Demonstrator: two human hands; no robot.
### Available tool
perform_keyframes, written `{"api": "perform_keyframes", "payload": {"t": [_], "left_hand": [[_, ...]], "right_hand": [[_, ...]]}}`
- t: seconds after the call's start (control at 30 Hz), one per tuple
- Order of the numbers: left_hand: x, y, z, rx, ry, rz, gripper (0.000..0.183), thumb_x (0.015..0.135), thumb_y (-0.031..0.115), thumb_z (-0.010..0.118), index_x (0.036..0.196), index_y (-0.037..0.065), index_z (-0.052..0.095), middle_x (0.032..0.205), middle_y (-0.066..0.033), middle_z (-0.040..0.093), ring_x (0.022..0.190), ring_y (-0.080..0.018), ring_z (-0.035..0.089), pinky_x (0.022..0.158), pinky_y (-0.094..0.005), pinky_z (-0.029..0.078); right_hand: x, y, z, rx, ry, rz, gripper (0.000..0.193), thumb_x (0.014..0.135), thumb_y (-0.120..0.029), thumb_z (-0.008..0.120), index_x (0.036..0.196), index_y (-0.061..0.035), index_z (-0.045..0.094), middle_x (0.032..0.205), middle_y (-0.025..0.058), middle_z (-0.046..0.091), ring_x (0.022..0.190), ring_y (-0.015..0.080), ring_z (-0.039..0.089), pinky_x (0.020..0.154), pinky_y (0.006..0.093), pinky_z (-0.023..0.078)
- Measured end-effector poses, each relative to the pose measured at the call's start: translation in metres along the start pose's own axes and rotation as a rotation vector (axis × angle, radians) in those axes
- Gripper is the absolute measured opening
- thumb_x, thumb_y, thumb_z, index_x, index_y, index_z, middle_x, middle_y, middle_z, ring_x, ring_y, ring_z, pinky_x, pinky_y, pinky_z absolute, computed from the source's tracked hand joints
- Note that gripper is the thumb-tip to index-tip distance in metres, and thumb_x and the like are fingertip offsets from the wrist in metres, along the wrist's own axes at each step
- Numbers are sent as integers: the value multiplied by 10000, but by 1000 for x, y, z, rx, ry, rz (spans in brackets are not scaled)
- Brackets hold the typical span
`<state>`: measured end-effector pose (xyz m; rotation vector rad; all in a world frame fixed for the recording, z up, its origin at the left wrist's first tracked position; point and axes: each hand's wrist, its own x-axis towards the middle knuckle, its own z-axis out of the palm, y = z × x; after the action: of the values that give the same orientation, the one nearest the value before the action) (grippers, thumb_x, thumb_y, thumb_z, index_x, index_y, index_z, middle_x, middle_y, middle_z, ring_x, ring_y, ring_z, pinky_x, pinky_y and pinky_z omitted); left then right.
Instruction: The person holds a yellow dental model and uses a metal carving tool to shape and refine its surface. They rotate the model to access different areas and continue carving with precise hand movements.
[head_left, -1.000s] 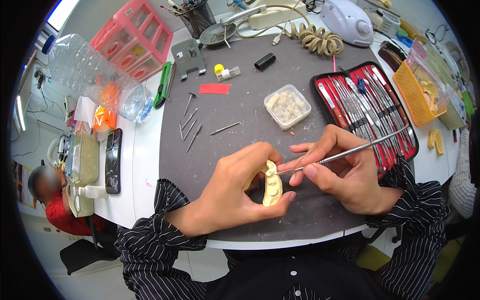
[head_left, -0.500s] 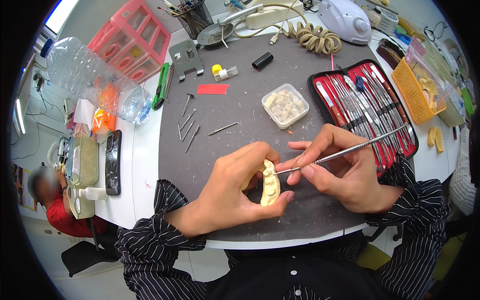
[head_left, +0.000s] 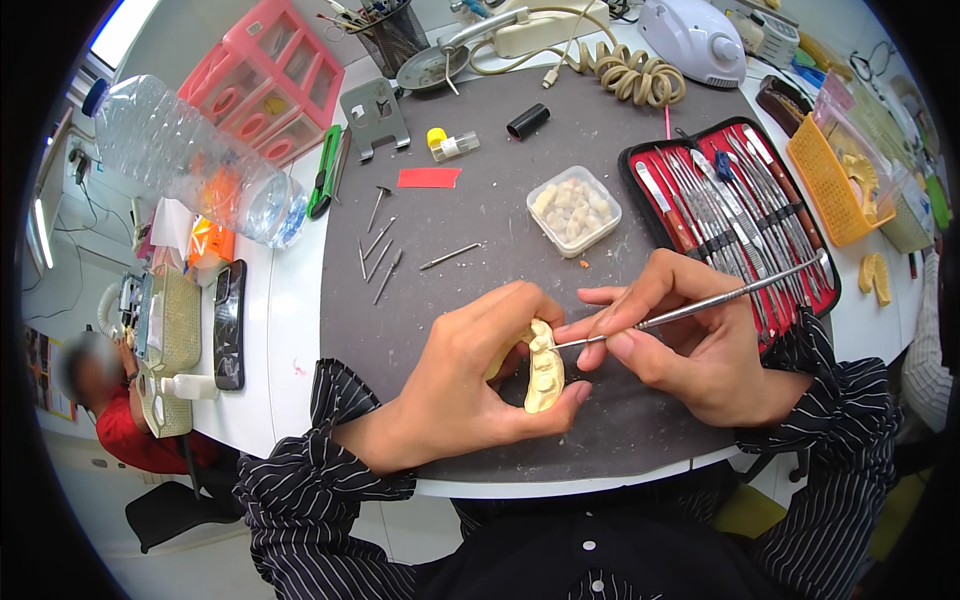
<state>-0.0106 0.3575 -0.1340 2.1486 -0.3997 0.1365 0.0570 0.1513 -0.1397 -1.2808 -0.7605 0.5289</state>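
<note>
The left hand (head_left: 470, 365) in the head view is curled around a pale yellow dental model (head_left: 545, 385), fingers bent at its far end and the thumb at its near end, so that the toothed ridge faces up and to the right. The right hand (head_left: 690, 350) pinches a slim metal instrument (head_left: 735, 293) between thumb and fingers like a pen; its thin tip lies at the far part of the ridge, though how firmly it presses cannot be told. The dental model is held above the near half of a dark grey mat (head_left: 490, 215). Beyond the hands, a clear square box (head_left: 575, 248) of small pale pieces (head_left: 575, 205) sits on the mat, with slender metal bits (head_left: 450, 256) scattered to its left. Farther back are a red strip (head_left: 430, 177), a yellow-capped container (head_left: 455, 146) and a black cylinder (head_left: 528, 121). Right of the box, an open case (head_left: 628, 172) with a red lining carries a row of metal tools (head_left: 725, 215); an orange basket (head_left: 812, 172) and a yellow arch-shaped cast (head_left: 875, 278) lie past it. Along the left side are a green cutter (head_left: 324, 175), a large clear bottle (head_left: 170, 140) lying tilted, and a dark phone (head_left: 229, 325).
</note>
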Motion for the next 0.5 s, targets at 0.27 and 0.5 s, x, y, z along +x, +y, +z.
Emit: {"api": "perform_keyframes", "payload": {"t": [0.27,0.5], "left_hand": [[1,-1,1,-11,12,11,384,636,210,804,868,13,569,738,-51,547,626,-119,529,541,-250,399],[2,-1,-1,-34,-6,-7,384,643,211,801,878,15,569,732,-45,545,619,-113,522,532,-247,391]], "right_hand": [[0,0,0,91,3,67,94,895,-7,592,973,32,557,1036,163,676,918,116,653,740,228,510],[0,-4,1,110,20,101,86,893,-3,594,962,34,560,1038,174,672,933,128,655,780,243,511]]}}
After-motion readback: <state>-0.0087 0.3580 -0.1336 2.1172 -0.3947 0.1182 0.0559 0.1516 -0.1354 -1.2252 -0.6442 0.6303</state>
